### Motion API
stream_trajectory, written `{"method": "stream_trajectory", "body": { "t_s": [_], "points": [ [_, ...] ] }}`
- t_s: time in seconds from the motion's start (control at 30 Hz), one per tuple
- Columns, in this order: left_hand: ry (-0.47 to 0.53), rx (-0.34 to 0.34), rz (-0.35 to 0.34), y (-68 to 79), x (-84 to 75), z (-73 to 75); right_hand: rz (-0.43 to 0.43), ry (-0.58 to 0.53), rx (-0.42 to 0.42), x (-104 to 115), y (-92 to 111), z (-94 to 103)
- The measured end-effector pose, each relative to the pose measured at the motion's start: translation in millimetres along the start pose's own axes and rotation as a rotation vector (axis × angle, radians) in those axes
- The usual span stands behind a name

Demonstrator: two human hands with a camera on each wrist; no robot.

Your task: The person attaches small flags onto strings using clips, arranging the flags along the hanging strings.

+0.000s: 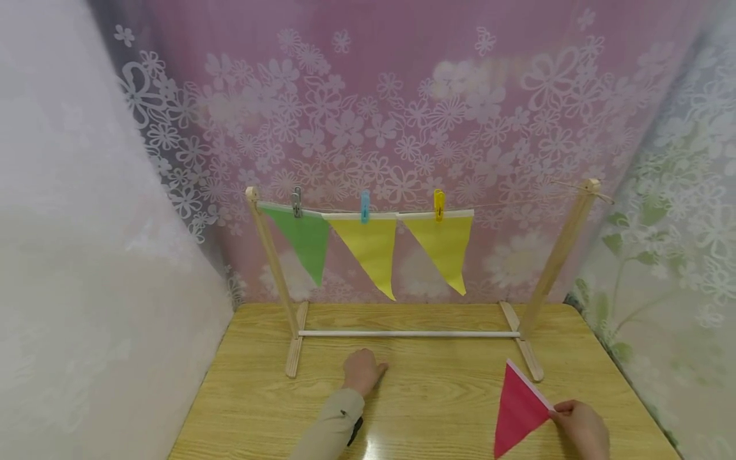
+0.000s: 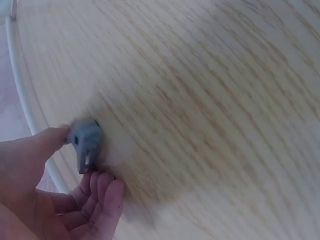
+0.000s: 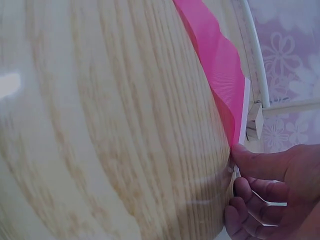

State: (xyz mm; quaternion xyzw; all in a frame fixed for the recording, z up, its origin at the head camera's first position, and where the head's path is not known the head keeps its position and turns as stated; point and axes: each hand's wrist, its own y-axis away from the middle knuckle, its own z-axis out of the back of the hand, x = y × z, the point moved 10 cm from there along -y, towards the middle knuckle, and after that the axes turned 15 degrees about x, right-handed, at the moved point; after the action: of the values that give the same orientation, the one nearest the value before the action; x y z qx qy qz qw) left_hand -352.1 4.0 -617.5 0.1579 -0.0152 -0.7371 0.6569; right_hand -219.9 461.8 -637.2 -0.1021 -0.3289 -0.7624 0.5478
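My left hand (image 1: 361, 372) is over the table in front of the stand. In the left wrist view it holds a grey clothespin (image 2: 86, 142) between thumb and fingers; the head view hides this clip. At the front right, my right hand (image 1: 581, 427) pinches a red-pink triangular pennant (image 1: 519, 412) by one corner of its white top edge. The pennant hangs pointing down to the left. In the right wrist view, the thumb and a finger meet at the end of the pink cloth (image 3: 220, 65).
A wooden stand (image 1: 556, 268) with a white crossbar (image 1: 408, 334) carries a string (image 1: 512, 204). From it hang a green pennant (image 1: 305, 243) under a grey clip (image 1: 296, 202), and yellow pennants (image 1: 370, 249) under a blue clip (image 1: 365, 206) and a yellow clip (image 1: 439, 205). Floral curtains surround the wooden table (image 1: 437, 396).
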Motion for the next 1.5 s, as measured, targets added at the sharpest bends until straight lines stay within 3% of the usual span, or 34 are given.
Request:
{"method": "stream_trajectory", "body": {
  "t_s": [0.2, 0.3, 0.43, 0.53, 0.67, 0.73, 0.9, 1.0, 1.17, 1.33, 1.5],
  "points": [
    [-0.018, 0.042, 0.015, 2.9, -1.8, 0.8, 0.012, -0.004, 0.0, 2.6, 0.7, -2.9],
    [-0.008, 0.027, -0.001, 5.8, -4.1, 4.7, 0.049, -0.007, -0.017, 7.8, 2.2, -2.0],
    [0.073, -0.012, -0.09, 10.7, -10.4, 13.0, 0.1, -0.015, -0.052, 15.1, 2.5, 1.6],
    [0.225, -0.006, -0.171, 10.4, -11.7, 15.3, 0.12, -0.056, -0.066, 20.8, 1.8, 6.8],
    [0.442, 0.032, -0.251, 6.8, -9.6, 14.3, 0.139, -0.264, -0.017, 27.0, -0.5, 9.4],
    [0.486, 0.041, -0.278, 6.8, -10.2, 15.9, 0.142, -0.413, 0.02, 28.5, -1.4, 7.7],
    [0.478, 0.047, -0.302, 9.0, -14.7, 25.2, 0.161, -0.715, 0.085, 34.6, -0.5, 5.2],
    [0.546, 0.093, -0.304, 10.3, -17.7, 29.5, 0.182, -0.831, 0.106, 38.9, -0.6, 6.9],
    [0.821, 0.243, -0.301, 12.2, -23.6, 31.7, 0.247, -0.936, 0.123, 48.9, -1.0, 15.1],
    [1.049, 0.377, -0.32, 11.9, -34.1, 36.1, 0.346, -0.946, 0.148, 68.5, 2.2, 27.3],
    [1.126, 0.459, -0.342, 11.9, -44.7, 44.2, 0.399, -0.9, 0.168, 91.0, 8.1, 40.3]
  ]
}}
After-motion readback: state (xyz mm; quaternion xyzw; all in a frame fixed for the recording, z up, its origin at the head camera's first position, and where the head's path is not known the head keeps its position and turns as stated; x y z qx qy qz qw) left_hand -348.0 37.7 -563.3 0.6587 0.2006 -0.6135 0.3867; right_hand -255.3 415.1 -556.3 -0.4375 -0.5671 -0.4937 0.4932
